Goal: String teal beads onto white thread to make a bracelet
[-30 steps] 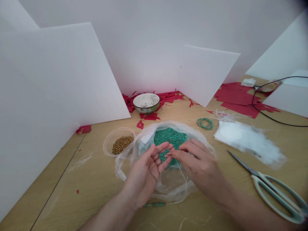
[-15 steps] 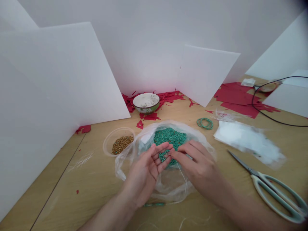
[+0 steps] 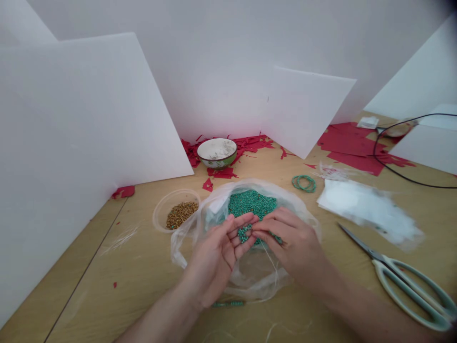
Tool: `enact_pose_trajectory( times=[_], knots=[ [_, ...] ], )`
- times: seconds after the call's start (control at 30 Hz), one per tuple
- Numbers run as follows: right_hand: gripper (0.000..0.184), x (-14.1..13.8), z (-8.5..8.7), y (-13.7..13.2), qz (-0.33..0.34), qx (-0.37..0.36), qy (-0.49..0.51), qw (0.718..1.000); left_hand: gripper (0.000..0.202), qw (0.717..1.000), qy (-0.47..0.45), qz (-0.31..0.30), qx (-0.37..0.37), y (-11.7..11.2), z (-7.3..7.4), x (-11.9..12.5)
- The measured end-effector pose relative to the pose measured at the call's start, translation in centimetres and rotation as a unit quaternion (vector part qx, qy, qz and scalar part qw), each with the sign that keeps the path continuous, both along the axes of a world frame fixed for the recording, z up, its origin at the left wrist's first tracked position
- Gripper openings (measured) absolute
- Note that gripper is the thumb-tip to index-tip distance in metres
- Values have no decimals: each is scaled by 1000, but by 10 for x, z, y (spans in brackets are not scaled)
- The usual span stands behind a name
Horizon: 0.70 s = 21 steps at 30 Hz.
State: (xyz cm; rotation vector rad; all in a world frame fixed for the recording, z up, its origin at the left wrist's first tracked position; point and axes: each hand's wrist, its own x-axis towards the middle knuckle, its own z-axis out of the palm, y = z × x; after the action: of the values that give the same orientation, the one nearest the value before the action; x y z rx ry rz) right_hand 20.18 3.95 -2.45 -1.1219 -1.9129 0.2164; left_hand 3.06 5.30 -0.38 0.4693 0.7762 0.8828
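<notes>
Foam boards point(image 3: 89, 119) stand white around the far corner of a wooden table point(image 3: 107, 281), and my feed looks down on it past a person's two bare forearms. Near the middle of the table's front edge, a clear plastic bag point(image 3: 257, 281) lies open around a heap of turquoise beads point(image 3: 252, 202). Both hands are over the bag. The left hand point(image 3: 214, 252) is cupped palm up with its fingers slightly spread, and a small cluster of beads point(image 3: 244, 233) sits at its fingertips. The right hand point(image 3: 289, 243) is palm down, its fingertips pressed together just beside that cluster; I cannot tell from here what they pinch, if anything. A white thread point(image 3: 270, 264) runs down from between the hands across the bag. Just left of the bag sits a round tub point(image 3: 167, 205) of brown beads point(image 3: 181, 214). A short bead strand point(image 3: 228, 303) lies just in front of the bag, and bead rings point(image 3: 304, 184) lie beyond it to the right. Scissors point(image 3: 403, 286) lie by the right edge, below a white sheet point(image 3: 367, 212). At the far corner, a bowl point(image 3: 217, 159) sits among red paper scraps point(image 3: 221, 173), and a black cable point(image 3: 403, 162) loops near the right edge.
</notes>
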Motion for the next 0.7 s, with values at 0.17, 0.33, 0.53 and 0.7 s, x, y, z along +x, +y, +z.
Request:
enact_pose_trajectory(
  times=[0.17, 0.33, 0.53, 0.7],
  knots=[
    [11, -4, -3, -2, -10, 15, 18, 1000, 33, 1000, 2, -8, -7, 1, 0, 1],
    [24, -1, 3, -2, -36, 10, 38, 999, 31, 1000, -18, 8, -22, 3, 2, 1],
    [29, 0, 3, -2, 4, 24, 38, 999, 29, 999, -23, 13, -18, 4, 1, -1],
    [20, -2, 1, 0, 8, 43, -1, 999, 28, 1000, -16, 19, -6, 4, 2, -2]
  ],
)
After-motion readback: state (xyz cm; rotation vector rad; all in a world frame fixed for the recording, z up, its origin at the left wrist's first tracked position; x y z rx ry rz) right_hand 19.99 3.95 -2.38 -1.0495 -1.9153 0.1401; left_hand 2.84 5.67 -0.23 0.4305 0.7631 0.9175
